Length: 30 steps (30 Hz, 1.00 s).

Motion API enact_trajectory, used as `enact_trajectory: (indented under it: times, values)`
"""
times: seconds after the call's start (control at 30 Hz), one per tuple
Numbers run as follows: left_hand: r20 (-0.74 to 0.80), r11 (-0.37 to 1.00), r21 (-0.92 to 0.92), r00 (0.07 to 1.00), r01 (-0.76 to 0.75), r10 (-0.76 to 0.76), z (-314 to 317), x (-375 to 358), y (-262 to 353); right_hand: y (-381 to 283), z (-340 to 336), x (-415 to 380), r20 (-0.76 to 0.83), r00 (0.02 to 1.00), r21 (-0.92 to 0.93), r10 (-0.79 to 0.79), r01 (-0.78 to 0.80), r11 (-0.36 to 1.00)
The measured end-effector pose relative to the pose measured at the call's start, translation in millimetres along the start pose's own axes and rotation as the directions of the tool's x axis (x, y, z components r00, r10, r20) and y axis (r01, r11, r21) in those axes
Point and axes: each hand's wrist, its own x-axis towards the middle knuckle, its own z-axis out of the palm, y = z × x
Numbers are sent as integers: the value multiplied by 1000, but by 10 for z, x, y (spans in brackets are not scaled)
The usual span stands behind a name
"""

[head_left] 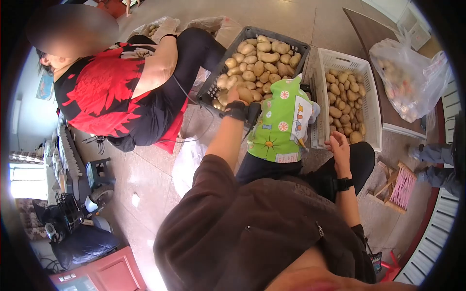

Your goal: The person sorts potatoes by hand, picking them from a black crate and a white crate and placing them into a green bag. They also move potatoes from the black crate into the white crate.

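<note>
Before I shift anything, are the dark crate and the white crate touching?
Apart. The head view shows a strip of floor between the dark crate and the white crate, beyond the green cloth.

A stool (402,186) (pink-topped) rests on the floor (138,175).

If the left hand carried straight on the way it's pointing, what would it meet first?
Most likely the potatoes in the black crate, just beyond the left hand; depth is unclear, so contact is hard to judge.
</note>
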Motion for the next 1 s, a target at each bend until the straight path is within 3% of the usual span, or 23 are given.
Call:
enact_trajectory:
  times: [0.07,0.13,0.2,0.37,0.4,0.43,0.5,0.57,0.63,0.7,0.73,0.77,0.8,0.83,0.87,0.93,1.0]
  values:
    - [-108,998,-4,993,-55,55,322,-218,54,122,-15,21,-6,999,-10,37,-37,999]
    - [-94,997,-69,995,-44,38,360,-63,129,128,-7,48,-12,998,-19,56,-56,998]
    - [-227,985,127,963,-117,144,403,-34,171,149,1,21,-27,997,-23,71,-72,997]
    - [-409,983,115,895,-144,179,535,-254,344,171,-9,70,-22,995,-22,93,-93,995]
    - [-266,794,575,873,-196,408,488,-285,355,171,-13,72,-22,995,-31,98,-99,995]
    - [-31,405,886,843,-226,537,431,-327,373,178,-17,77,-18,995,-31,97,-98,995]
    - [293,-112,950,706,-292,645,-141,457,417,196,-21,85,-11,996,-28,93,-93,995]
    - [359,-37,906,719,-422,595,-65,320,440,195,-28,90,-6,994,-17,107,-107,994]
    - [292,345,794,811,-501,507,114,189,479,187,-29,72,-5,993,-12,117,-117,993]
    - [179,871,373,946,-320,271,426,237,490,159,-19,71,-1,993,-19,118,-118,993]
    - [182,986,85,975,-146,129,600,237,475,167,-10,75,1,993,-18,122,-122,992]
    - [228,976,-209,974,57,-8,778,171,428,181,-6,78,3,992,-19,127,-127,992]
    - [357,997,-12,931,-81,79,1101,-112,287,197,-1,80,5,991,-20,134,-133,991]
    - [307,999,-25,951,-31,37,1426,-328,196,215,4,86,7,992,-13,129,-129,992]
    - [438,998,62,898,12,-38,1642,-501,114,238,7,103,7,992,-6,125,-125,992]
    - [529,989,68,835,134,-149,2014,-643,-139,289,-5,137,15,994,-4,108,-108,994]
    - [464,976,144,860,162,-211,2384,-908,-341,331,-14,158,1,996,-21,92,-92,996]
